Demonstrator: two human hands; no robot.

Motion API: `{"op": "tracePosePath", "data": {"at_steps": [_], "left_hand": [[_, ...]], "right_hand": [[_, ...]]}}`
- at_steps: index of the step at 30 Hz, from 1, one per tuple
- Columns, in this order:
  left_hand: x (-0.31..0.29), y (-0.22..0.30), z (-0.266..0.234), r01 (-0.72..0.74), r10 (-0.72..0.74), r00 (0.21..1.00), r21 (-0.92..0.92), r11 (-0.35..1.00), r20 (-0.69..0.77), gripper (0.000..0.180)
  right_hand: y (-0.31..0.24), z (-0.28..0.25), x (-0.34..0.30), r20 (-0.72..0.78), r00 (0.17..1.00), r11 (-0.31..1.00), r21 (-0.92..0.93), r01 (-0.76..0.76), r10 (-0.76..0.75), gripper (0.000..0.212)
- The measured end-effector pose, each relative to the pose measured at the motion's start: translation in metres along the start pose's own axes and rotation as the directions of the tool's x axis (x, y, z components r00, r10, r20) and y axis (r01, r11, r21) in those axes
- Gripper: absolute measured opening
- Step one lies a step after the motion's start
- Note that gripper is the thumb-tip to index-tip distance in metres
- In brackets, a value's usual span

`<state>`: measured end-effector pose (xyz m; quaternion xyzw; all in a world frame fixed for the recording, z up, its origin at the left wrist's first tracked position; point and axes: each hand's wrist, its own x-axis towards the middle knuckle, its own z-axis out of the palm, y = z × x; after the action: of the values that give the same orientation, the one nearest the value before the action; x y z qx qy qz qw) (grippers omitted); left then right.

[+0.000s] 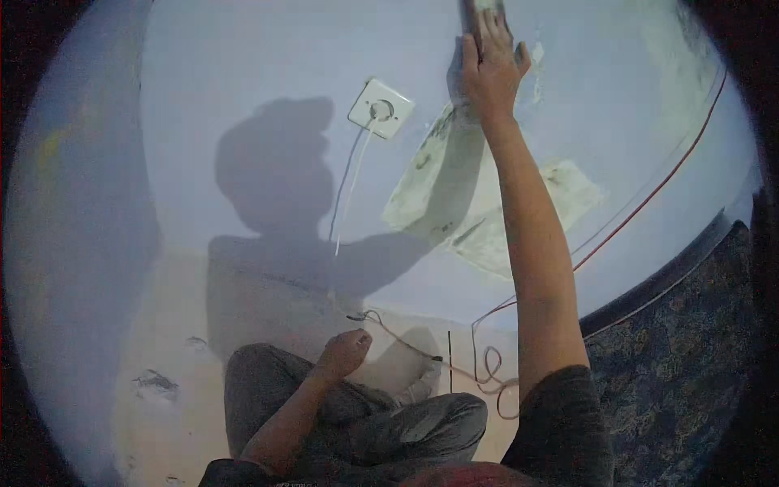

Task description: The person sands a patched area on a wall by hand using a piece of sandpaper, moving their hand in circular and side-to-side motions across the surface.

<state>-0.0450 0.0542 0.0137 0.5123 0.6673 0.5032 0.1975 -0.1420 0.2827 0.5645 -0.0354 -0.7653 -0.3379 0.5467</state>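
Right hand (490, 65) flat, fingers together, pressing a tool (480, 11) on the wall (243, 65) above the patches (438, 174), left hand (344, 352) curled loosely on the knee (268, 365) for balance.

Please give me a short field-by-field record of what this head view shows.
Right hand: right hand raised, pressing a flat tool against the pale wall
Left hand: left hand loosely closed, resting by the knee, holding nothing
Wall: white socket with a cable hanging down; patched areas near the arm
Floor: loose red and white wires
Right edge: dark patterned fabric
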Motion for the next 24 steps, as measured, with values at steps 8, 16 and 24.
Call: {"op": "tracePosePath", "data": {"at_steps": [8,16,24], "left_hand": [[-0.004,0.029,-0.021,0.087,-0.112,0.972,0.125,0.988,0.209,0.038],[-0.004,0.033,-0.037,0.145,-0.176,0.957,0.145,0.979,0.232,0.039],[-0.001,0.029,-0.031,0.099,-0.112,0.977,0.078,0.992,0.182,0.041]], "right_hand": [[-0.006,-0.027,-0.074,0.203,0.963,0.984,0.042,0.174,-0.178,0.053],[0.011,-0.061,-0.079,0.359,0.886,0.956,0.082,0.282,-0.292,0.048],[0.044,-0.085,-0.007,0.205,0.900,0.910,-0.079,0.406,-0.384,0.065]]}}
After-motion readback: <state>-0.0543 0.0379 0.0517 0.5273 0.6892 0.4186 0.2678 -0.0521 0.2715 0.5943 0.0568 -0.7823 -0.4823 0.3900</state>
